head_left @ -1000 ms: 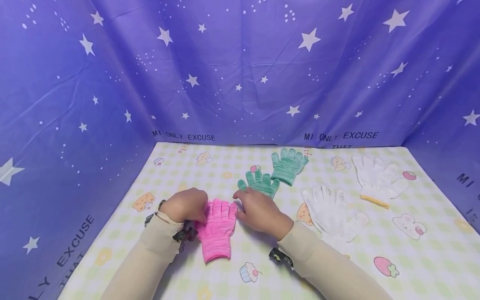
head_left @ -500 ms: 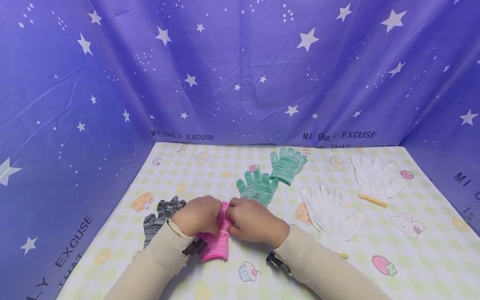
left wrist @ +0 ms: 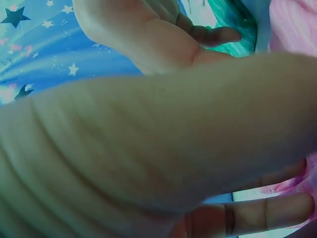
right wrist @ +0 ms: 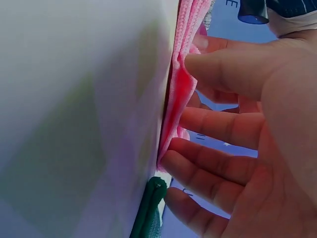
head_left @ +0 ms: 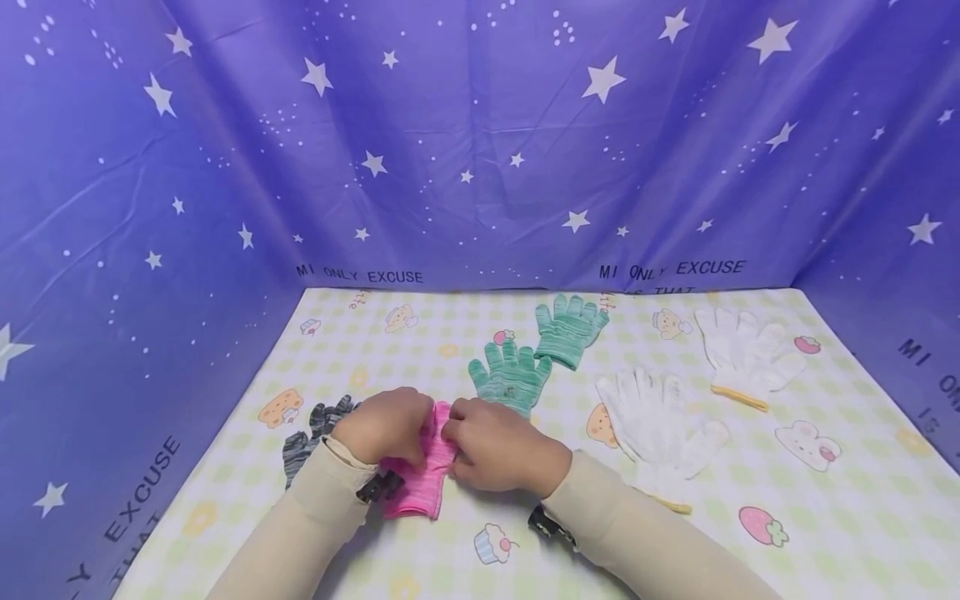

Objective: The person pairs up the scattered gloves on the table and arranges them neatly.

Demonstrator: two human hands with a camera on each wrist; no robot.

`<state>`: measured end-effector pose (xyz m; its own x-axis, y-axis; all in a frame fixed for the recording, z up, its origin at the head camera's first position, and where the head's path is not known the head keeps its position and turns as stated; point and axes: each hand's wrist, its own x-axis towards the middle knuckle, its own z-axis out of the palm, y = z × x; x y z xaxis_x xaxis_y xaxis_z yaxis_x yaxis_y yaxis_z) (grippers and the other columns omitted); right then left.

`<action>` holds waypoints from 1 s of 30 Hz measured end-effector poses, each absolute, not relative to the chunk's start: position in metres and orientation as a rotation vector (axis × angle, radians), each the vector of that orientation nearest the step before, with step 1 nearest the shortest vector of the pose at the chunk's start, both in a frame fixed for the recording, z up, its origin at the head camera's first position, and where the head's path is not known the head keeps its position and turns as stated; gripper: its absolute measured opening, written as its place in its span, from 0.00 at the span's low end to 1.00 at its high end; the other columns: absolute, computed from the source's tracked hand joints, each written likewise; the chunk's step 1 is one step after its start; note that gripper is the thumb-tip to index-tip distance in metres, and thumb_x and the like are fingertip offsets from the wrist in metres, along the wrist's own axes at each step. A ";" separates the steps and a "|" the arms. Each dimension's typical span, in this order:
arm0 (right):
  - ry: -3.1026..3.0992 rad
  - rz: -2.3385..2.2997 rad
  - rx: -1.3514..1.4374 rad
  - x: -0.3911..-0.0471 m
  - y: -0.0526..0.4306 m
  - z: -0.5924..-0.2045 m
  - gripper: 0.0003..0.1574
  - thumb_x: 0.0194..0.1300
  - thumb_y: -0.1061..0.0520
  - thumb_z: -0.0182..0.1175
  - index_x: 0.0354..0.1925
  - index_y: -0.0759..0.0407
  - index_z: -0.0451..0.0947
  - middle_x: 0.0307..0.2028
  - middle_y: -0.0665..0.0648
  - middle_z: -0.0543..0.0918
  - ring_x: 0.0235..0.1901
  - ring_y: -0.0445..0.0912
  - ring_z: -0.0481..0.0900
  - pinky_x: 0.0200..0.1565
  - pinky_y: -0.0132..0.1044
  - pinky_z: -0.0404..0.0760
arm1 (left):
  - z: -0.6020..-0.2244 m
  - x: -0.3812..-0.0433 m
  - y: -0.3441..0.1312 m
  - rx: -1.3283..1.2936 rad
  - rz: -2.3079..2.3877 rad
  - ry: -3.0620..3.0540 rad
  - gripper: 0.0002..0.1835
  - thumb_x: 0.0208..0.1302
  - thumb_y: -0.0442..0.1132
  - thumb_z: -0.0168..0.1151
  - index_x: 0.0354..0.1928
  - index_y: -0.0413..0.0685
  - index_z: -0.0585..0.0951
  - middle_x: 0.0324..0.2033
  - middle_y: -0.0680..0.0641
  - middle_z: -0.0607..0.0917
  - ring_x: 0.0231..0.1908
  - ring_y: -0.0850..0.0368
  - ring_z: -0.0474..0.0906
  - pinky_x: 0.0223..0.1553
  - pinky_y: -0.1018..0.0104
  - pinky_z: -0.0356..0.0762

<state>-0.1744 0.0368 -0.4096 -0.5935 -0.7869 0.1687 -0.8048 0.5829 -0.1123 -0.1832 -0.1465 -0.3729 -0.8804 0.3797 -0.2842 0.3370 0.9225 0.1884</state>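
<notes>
In the head view a pink knit glove (head_left: pixel 416 492) lies on the checked cloth, cuff towards me, with its finger end largely hidden under my hands. My left hand (head_left: pixel 378 425) pinches it from the left. From the right, my right hand (head_left: pixel 502 446) holds its edge with curled fingers. The right wrist view shows thumb and fingertips (right wrist: pixel 171 158) against the bunched side of the pink glove (right wrist: pixel 184 87). Close beyond lies a green glove (head_left: pixel 510 382). Partly under my left forearm is a grey-black glove (head_left: pixel 298 454). Most of the left wrist view is blocked by skin.
A second green glove (head_left: pixel 572 329) lies farther back. Two white gloves, one nearer (head_left: pixel 652 425) and one farther (head_left: pixel 742 354), lie at the right. A purple star-printed curtain (head_left: pixel 480 150) encloses the back and sides of the table (head_left: pixel 405 367).
Both hands have closed in on the pink glove, the right one moving left onto its edge. The glove looks narrower and has shifted slightly left. The grey-black glove has come into view.
</notes>
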 end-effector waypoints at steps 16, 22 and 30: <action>-2.829 0.419 1.118 -0.194 0.069 -0.379 0.17 0.59 0.49 0.62 0.46 0.52 0.82 0.47 0.50 0.77 0.49 0.46 0.74 0.52 0.42 0.75 | -0.368 -0.188 -0.140 0.935 0.069 3.027 0.05 0.51 0.42 0.65 0.30 0.52 0.79 0.26 0.55 0.71 0.20 0.61 0.67 0.21 0.67 0.67; -2.855 0.412 0.980 -0.210 0.087 -0.378 0.14 0.59 0.53 0.62 0.44 0.54 0.83 0.43 0.49 0.80 0.45 0.44 0.77 0.50 0.39 0.76 | -0.375 -0.191 -0.132 1.018 0.083 3.172 0.07 0.52 0.42 0.64 0.34 0.52 0.81 0.29 0.55 0.77 0.20 0.61 0.70 0.25 0.64 0.72; -2.964 0.408 0.817 -0.222 0.099 -0.388 0.15 0.59 0.53 0.62 0.45 0.55 0.83 0.44 0.52 0.80 0.46 0.47 0.77 0.51 0.43 0.76 | -0.387 -0.194 -0.126 1.045 0.164 3.171 0.11 0.55 0.47 0.64 0.38 0.53 0.82 0.31 0.56 0.80 0.23 0.62 0.73 0.30 0.62 0.76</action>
<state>-0.2220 0.0986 -0.3875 -0.8604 -0.4983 0.1074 -0.5087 0.8265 -0.2411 -0.1939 -0.1259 -0.3874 -0.7864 0.5771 0.2203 0.5967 0.8019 0.0298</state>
